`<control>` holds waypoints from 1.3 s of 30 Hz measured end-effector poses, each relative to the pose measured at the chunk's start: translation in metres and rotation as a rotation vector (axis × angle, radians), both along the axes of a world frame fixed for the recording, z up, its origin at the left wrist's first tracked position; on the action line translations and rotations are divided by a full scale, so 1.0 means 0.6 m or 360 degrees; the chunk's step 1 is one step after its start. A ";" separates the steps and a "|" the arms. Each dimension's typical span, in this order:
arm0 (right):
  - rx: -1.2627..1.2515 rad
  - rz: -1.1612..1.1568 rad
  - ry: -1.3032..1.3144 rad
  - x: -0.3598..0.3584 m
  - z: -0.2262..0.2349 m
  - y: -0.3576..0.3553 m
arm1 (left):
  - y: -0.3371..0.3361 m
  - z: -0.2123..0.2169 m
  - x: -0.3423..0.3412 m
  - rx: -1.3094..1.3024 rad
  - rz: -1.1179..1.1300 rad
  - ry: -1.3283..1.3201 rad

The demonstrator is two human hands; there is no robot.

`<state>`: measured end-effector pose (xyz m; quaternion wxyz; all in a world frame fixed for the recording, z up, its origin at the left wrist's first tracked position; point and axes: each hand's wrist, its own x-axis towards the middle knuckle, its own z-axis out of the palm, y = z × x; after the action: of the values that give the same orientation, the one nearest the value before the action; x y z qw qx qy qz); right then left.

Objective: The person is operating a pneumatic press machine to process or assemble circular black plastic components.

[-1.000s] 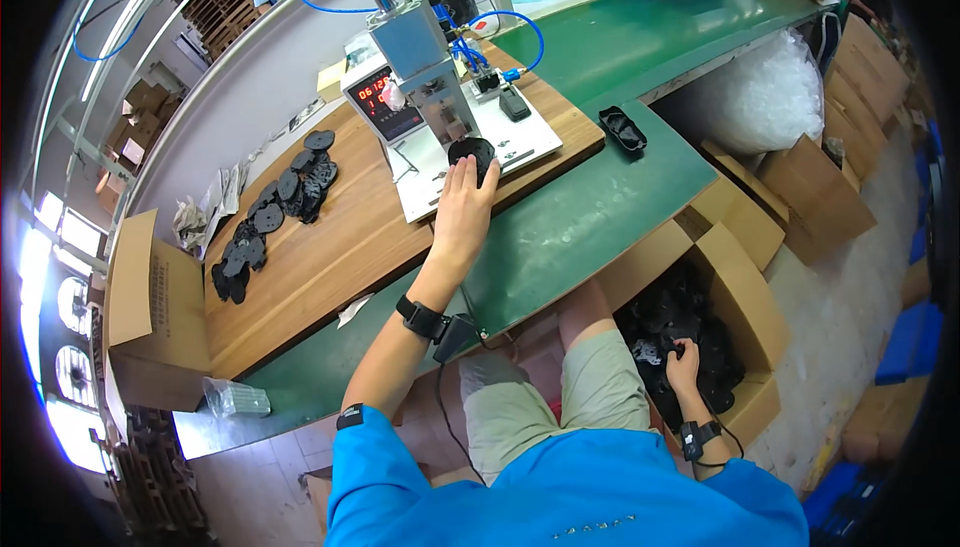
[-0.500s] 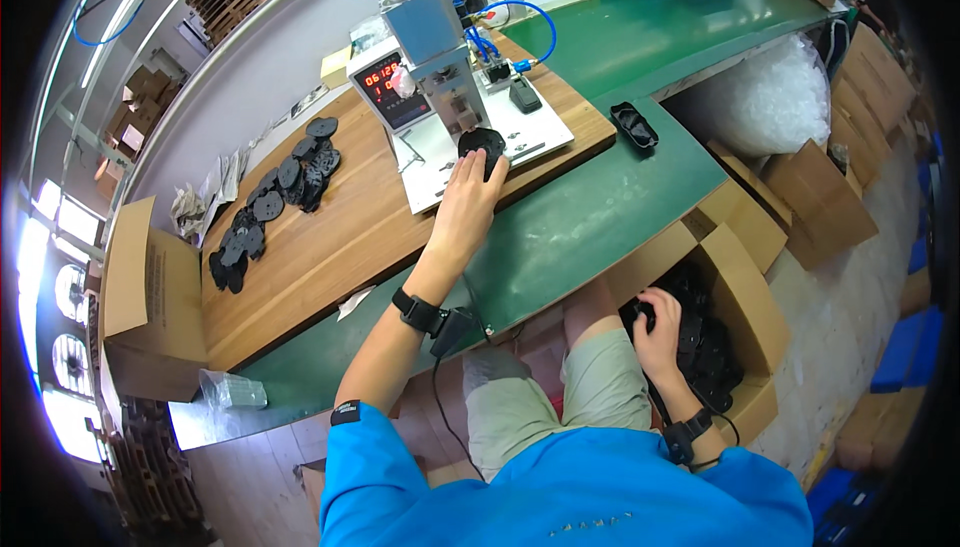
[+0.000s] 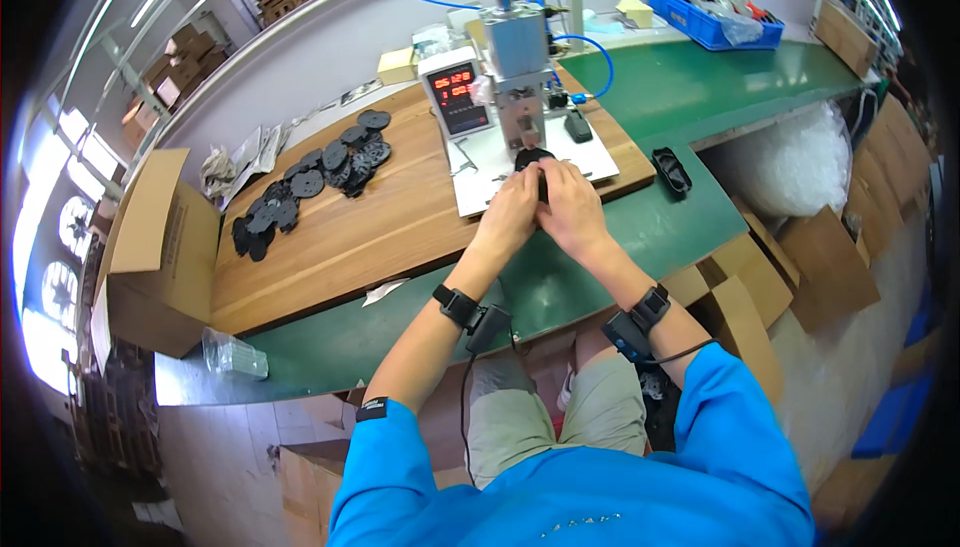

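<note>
My left hand (image 3: 511,209) and my right hand (image 3: 573,205) meet at the front of a bench press (image 3: 519,67). Their fingers close around a black plastic part (image 3: 543,185), which shows as a dark strip between them. Just beyond the fingertips, a rounded black piece (image 3: 533,157) sits beneath the press head; whether it is separate from the held part is hidden. The press stands on a white base plate (image 3: 475,193), with a control box (image 3: 456,93) lit by red digits at its left.
Several black discs (image 3: 308,183) lie on the wooden board (image 3: 390,217). A black shell-shaped part (image 3: 672,173) rests on the green table (image 3: 650,222). Cardboard boxes (image 3: 165,247) stand left and right. A blue crate (image 3: 715,22) is at the back right.
My right hand has risen from the box of black parts beside my leg to the press, joining my left hand. The view has shifted, so the press appears farther right.
</note>
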<state>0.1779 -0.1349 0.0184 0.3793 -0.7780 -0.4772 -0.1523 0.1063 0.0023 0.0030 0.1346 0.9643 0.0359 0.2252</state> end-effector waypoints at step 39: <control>-0.0332 -0.0020 -0.0310 0.015 -0.010 0.014 | 0.432 -0.142 -0.285 0.0138 0.1177 0.0145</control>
<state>0.1871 -0.1263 0.0124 0.2473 -0.7977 -0.5200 -0.1792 -0.0645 0.2613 -0.0822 0.0013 0.9000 0.3781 0.2167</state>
